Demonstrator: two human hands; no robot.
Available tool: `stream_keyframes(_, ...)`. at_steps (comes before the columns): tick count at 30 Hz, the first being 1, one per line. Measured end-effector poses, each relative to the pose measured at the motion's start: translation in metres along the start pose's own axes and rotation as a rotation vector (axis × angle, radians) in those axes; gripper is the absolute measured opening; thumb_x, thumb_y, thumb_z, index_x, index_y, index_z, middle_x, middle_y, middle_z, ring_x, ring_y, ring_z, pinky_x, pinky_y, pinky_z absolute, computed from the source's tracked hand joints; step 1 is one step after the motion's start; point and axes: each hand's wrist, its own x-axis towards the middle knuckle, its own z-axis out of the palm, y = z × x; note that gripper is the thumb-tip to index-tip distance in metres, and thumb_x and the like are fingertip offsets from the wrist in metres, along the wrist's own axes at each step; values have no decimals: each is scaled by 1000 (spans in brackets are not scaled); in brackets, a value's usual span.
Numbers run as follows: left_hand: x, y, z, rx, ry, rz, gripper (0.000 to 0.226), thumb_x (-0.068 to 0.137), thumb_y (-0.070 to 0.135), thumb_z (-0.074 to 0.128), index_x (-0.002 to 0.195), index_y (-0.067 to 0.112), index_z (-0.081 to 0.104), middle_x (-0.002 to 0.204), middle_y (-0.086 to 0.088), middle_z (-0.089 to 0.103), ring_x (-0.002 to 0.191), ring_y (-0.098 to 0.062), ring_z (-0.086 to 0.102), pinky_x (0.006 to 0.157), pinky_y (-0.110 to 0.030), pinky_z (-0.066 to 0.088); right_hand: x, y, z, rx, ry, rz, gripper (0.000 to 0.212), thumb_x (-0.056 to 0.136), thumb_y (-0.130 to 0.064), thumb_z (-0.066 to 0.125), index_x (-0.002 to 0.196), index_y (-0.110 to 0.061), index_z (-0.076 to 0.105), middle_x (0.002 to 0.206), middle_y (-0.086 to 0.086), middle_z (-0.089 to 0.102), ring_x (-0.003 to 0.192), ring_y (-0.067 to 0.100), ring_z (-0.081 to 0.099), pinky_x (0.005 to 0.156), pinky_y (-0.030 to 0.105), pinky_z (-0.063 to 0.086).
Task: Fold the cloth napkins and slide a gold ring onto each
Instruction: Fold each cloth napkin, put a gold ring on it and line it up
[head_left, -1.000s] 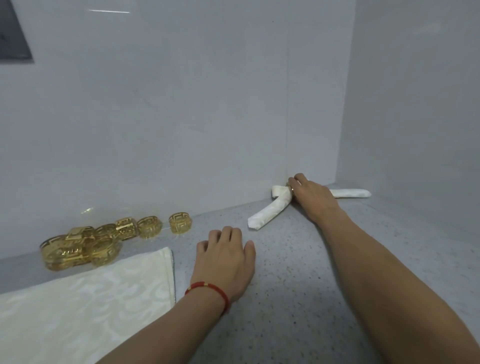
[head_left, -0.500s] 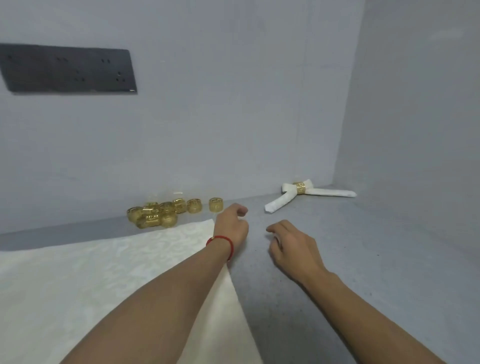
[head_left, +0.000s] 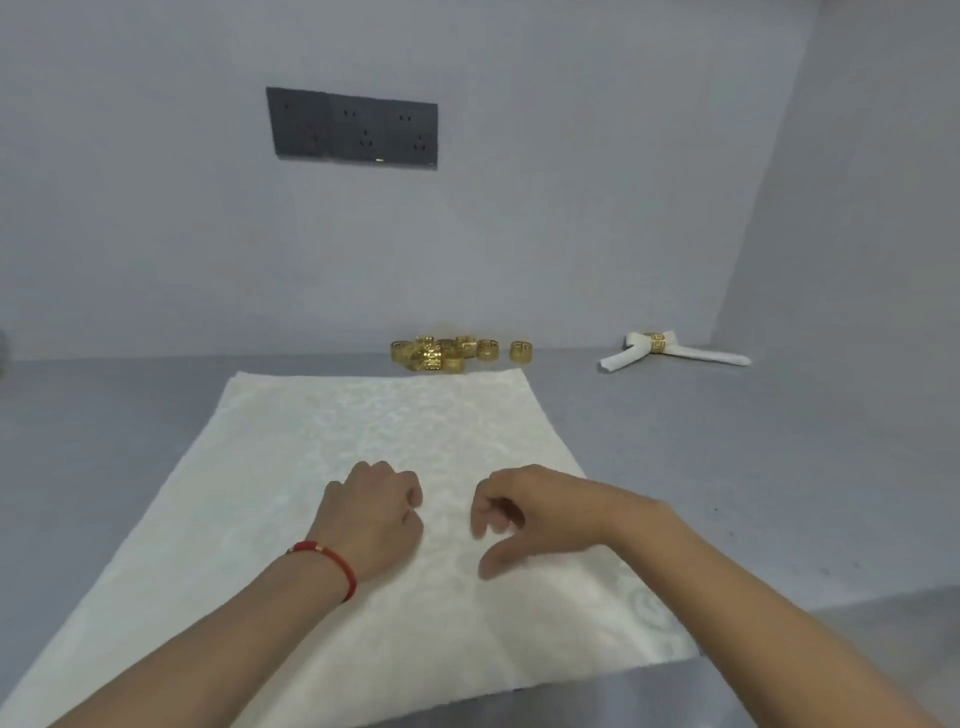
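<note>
You are holding both hands over the middle of the flat, cream-white damask cloth napkin (head_left: 363, 452), which is lying spread open on the grey speckled countertop (head_left: 779, 467) directly in front of you. Your left hand (head_left: 371, 514), the one with the red cord bracelet (head_left: 330, 558), is curled into a loose fist and grasping nothing. Your right hand (head_left: 530, 512) is hanging beside it, close but apart, fingers bent and thumb pointing down, also empty. Whether either is touching the cloth cannot be told. The napkin is running away from you toward the wall, its near edge below your wrists and its far edge just short of the cluster of gold filigree rings (head_left: 452, 353). Both hands are equally near the cloth, so a first fold is probably calling for both. The finished rolled white napkin with its gold ring (head_left: 670, 351) is resting well apart, far right.
</note>
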Motion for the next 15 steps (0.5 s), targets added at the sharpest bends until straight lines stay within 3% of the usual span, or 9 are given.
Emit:
stream_keyframes(3,-40,-19,10,10,-1,-19,38,95,51,40,133,43,44,129,10,44,128,-17,35,102,-38,29,2,-4,11,57,-76,47,37,75,-53,85,98,-36,62,84,-11,52,68,8,49,64,29,44)
stream_keyframes(6,-52,-30,16,-18,15,-14,47,97,59,38,143,47,38,150,8,33,143,-16,21,113,-39,14,6,-3,16,178,-64,59,26,78,-43,86,91,-32,66,73,-7,50,62,13,47,59,32,42)
stream_keyframes(15,-47,-31,17,-43,9,-3,45,97,57,38,140,45,42,146,10,38,139,-17,24,114,-40,15,14,-4,12,269,-61,32,14,83,-33,84,82,-23,74,65,-8,57,58,10,48,59,26,41)
